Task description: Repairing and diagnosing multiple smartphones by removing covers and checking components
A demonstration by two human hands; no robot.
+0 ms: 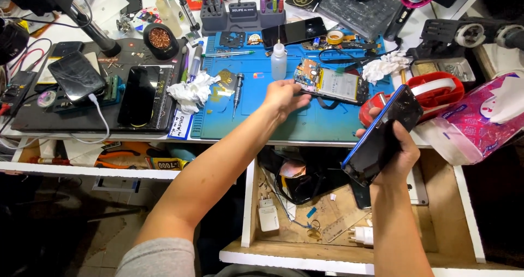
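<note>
My right hand grips a dark phone screen panel with a blue edge, tilted up over the open drawer. My left hand reaches across the blue work mat and its fingers touch the near end of an opened phone body with its circuit board and battery showing. Whether the fingers pinch the phone body or only rest on it I cannot tell. A precision screwdriver lies on the mat just left of that hand.
A small clear bottle, crumpled tissues, a tape dispenser and a tissue pack crowd the bench. Two phones lie on the dark pad at left. An open wooden drawer with chargers sits below.
</note>
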